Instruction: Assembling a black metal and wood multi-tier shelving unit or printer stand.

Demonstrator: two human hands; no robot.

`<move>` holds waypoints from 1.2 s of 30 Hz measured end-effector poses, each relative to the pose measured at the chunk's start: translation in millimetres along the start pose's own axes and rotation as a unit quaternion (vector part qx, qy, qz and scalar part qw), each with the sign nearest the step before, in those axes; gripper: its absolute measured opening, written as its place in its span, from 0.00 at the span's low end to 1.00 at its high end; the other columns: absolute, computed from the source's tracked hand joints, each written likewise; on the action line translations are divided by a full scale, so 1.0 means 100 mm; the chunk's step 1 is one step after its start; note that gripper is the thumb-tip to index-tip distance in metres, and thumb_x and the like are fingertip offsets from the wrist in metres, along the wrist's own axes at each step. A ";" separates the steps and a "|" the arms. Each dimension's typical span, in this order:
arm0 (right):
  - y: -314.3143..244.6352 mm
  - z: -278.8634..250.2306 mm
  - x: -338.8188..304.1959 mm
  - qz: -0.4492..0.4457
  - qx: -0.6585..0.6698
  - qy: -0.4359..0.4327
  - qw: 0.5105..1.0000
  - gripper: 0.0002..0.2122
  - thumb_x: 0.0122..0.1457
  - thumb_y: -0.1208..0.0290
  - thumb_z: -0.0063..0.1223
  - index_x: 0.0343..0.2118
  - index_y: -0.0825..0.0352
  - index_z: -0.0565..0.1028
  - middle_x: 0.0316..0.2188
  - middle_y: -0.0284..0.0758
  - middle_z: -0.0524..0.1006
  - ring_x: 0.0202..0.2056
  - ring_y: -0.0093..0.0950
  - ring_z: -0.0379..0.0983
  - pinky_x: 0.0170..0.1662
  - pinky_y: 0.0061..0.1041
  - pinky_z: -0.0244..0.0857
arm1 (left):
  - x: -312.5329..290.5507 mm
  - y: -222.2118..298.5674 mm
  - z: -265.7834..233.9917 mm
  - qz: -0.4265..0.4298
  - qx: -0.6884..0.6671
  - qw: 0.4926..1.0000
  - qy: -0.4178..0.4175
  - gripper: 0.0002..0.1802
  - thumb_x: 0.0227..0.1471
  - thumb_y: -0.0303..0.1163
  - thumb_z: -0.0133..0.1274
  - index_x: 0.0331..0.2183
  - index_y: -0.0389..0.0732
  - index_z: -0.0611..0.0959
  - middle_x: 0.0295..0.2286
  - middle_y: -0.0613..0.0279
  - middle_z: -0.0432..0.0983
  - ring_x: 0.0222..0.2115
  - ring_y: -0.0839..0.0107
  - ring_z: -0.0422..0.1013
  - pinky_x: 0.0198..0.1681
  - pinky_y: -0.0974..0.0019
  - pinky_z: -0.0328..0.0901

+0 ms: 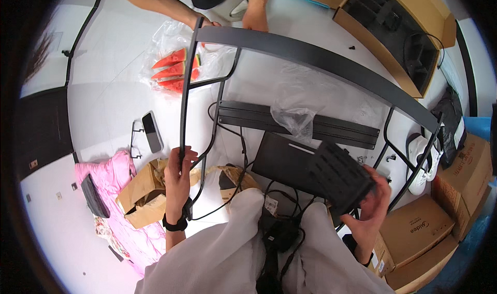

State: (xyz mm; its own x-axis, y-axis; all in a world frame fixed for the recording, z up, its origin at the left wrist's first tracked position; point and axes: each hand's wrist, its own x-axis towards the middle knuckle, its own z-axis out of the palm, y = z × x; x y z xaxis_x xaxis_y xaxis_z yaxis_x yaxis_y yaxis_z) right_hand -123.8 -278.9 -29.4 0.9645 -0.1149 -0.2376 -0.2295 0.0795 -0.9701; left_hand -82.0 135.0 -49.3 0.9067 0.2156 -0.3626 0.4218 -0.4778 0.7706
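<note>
My left hand [178, 182] is wrapped round an upright leg of a black metal frame [316, 54] with a broad curved-looking top bar. In my right hand [370, 206] is a black slotted rectangular piece [339, 175], held tilted at its near right end. Below it, a flat black panel [279, 162] lies on the floor. Farther off, inside the frame, a long black grooved bar [248, 117] rests partly under clear plastic film [297, 110]. Another person's hand [256, 18] is at the frame's far bar; that person's other hand is partly hidden behind the frame's corner.
Watermelon slices [173, 72] lie on a plastic bag at far left. A phone [151, 132], pink cloth [114, 175] and open carton [142, 195] sit left. Cables and a black adapter [282, 235] are between my legs. Cardboard boxes [417, 226] and white shoes [417, 151] stand right.
</note>
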 end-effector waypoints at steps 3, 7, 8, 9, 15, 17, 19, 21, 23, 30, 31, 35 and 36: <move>-0.02 0.18 0.05 0.025 -0.020 -0.059 0.998 0.41 0.36 0.90 0.63 0.57 0.65 0.58 0.61 0.46 0.58 0.57 0.36 0.64 0.54 0.31 0.68 | -0.16 -0.17 -0.12 0.003 0.050 0.998 0.047 0.12 0.60 0.27 0.49 0.46 0.35 0.73 0.37 0.59 0.76 0.39 0.74 0.73 0.42 0.71 0.66; -0.04 0.36 0.09 0.073 -0.014 -0.084 0.994 0.43 0.37 0.90 0.65 0.59 0.66 0.56 0.62 0.45 0.58 0.56 0.34 0.66 0.51 0.29 0.70 | -0.31 -0.39 -0.29 -0.024 0.122 0.992 0.024 0.15 0.61 0.29 0.50 0.48 0.35 0.72 0.37 0.59 0.76 0.37 0.73 0.74 0.38 0.71 0.68; -0.05 0.41 0.11 0.096 0.005 -0.083 0.992 0.43 0.37 0.89 0.66 0.59 0.66 0.56 0.61 0.44 0.59 0.56 0.34 0.66 0.50 0.29 0.70 | -0.34 -0.39 -0.29 -0.078 0.058 0.995 -0.015 0.15 0.62 0.28 0.48 0.48 0.33 0.71 0.38 0.59 0.74 0.36 0.73 0.74 0.38 0.72 0.69; -0.06 0.45 0.15 0.094 0.003 -0.084 0.992 0.43 0.37 0.89 0.66 0.59 0.66 0.56 0.61 0.44 0.59 0.56 0.34 0.66 0.50 0.29 0.70 | -0.36 -0.39 -0.23 -0.101 -0.046 0.994 -0.017 0.15 0.64 0.30 0.45 0.49 0.33 0.71 0.33 0.60 0.76 0.32 0.75 0.75 0.35 0.73 0.69; 0.09 0.59 0.44 0.102 0.050 -0.037 0.993 0.44 0.38 0.84 0.70 0.60 0.66 0.55 0.54 0.39 0.63 0.51 0.31 0.69 0.53 0.30 0.67 | -0.23 -0.27 -0.11 -0.036 0.005 0.999 -0.021 0.13 0.65 0.31 0.41 0.47 0.33 0.72 0.23 0.63 0.74 0.23 0.79 0.71 0.28 0.75 0.67; 0.13 0.62 0.52 0.094 0.057 -0.024 0.994 0.44 0.39 0.84 0.70 0.60 0.66 0.55 0.54 0.39 0.63 0.51 0.30 0.70 0.53 0.30 0.67 | -0.21 -0.30 -0.05 -0.040 0.015 0.999 -0.002 0.11 0.65 0.30 0.40 0.44 0.34 0.73 0.17 0.66 0.70 0.17 0.80 0.67 0.21 0.73 0.62; 0.18 0.63 0.56 0.078 0.064 -0.006 0.995 0.43 0.40 0.84 0.69 0.60 0.67 0.55 0.52 0.39 0.63 0.49 0.29 0.70 0.52 0.29 0.67 | -0.23 -0.40 -0.01 -0.077 -0.004 0.997 -0.003 0.11 0.65 0.31 0.40 0.43 0.35 0.73 0.15 0.68 0.64 0.14 0.80 0.61 0.19 0.73 0.59; 0.21 0.63 0.58 0.078 0.066 0.005 0.995 0.43 0.40 0.84 0.69 0.60 0.67 0.55 0.52 0.39 0.63 0.49 0.29 0.70 0.52 0.29 0.67 | -0.24 -0.27 -0.04 -0.131 0.021 0.991 -0.001 0.10 0.65 0.31 0.42 0.43 0.37 0.73 0.15 0.67 0.61 0.14 0.77 0.57 0.19 0.70 0.56; 0.21 0.62 0.58 0.078 0.068 0.015 0.995 0.43 0.40 0.84 0.69 0.60 0.67 0.55 0.53 0.39 0.63 0.49 0.29 0.70 0.52 0.29 0.68 | -0.26 -0.37 -0.05 -0.072 0.078 0.994 0.005 0.10 0.64 0.31 0.43 0.43 0.37 0.73 0.16 0.65 0.60 0.15 0.75 0.56 0.19 0.68 0.55; 0.25 0.51 0.59 0.088 0.059 0.027 0.994 0.42 0.42 0.84 0.69 0.60 0.66 0.56 0.55 0.42 0.64 0.49 0.30 0.71 0.52 0.29 0.67 | -0.22 -0.28 -0.09 0.007 0.150 0.987 0.065 0.10 0.63 0.32 0.46 0.37 0.34 0.76 0.18 0.58 0.66 0.18 0.72 0.56 0.22 0.66 0.54; 0.22 0.49 0.59 0.085 0.051 0.031 0.995 0.42 0.42 0.84 0.69 0.60 0.66 0.56 0.56 0.42 0.64 0.49 0.30 0.71 0.52 0.29 0.67 | -0.22 -0.26 -0.09 0.034 0.140 0.987 0.074 0.10 0.63 0.32 0.46 0.37 0.34 0.76 0.18 0.59 0.66 0.17 0.72 0.56 0.22 0.66 0.54; 0.28 0.39 0.63 0.059 0.028 0.040 0.997 0.42 0.41 0.84 0.69 0.60 0.67 0.56 0.55 0.41 0.64 0.49 0.30 0.71 0.52 0.28 0.67 | -0.29 -0.16 -0.12 0.049 0.159 0.982 0.094 0.09 0.61 0.30 0.48 0.37 0.33 0.77 0.18 0.56 0.69 0.16 0.68 0.60 0.23 0.66 0.58; 0.29 0.37 0.63 0.043 0.025 0.067 0.997 0.42 0.41 0.84 0.69 0.59 0.66 0.56 0.55 0.40 0.64 0.49 0.30 0.70 0.52 0.28 0.66 | -0.31 -0.15 -0.11 0.073 0.176 0.974 0.121 0.09 0.61 0.30 0.48 0.37 0.33 0.77 0.19 0.54 0.70 0.16 0.67 0.61 0.23 0.66 0.59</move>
State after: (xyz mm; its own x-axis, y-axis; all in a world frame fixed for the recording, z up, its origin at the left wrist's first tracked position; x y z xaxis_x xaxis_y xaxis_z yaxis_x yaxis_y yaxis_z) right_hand -65.1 -246.7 -70.5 0.9147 -0.2376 -0.3269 -0.3000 0.1426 -0.9432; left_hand -116.0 144.6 -43.5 0.9499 0.2978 -0.0948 0.2980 -0.7717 0.5618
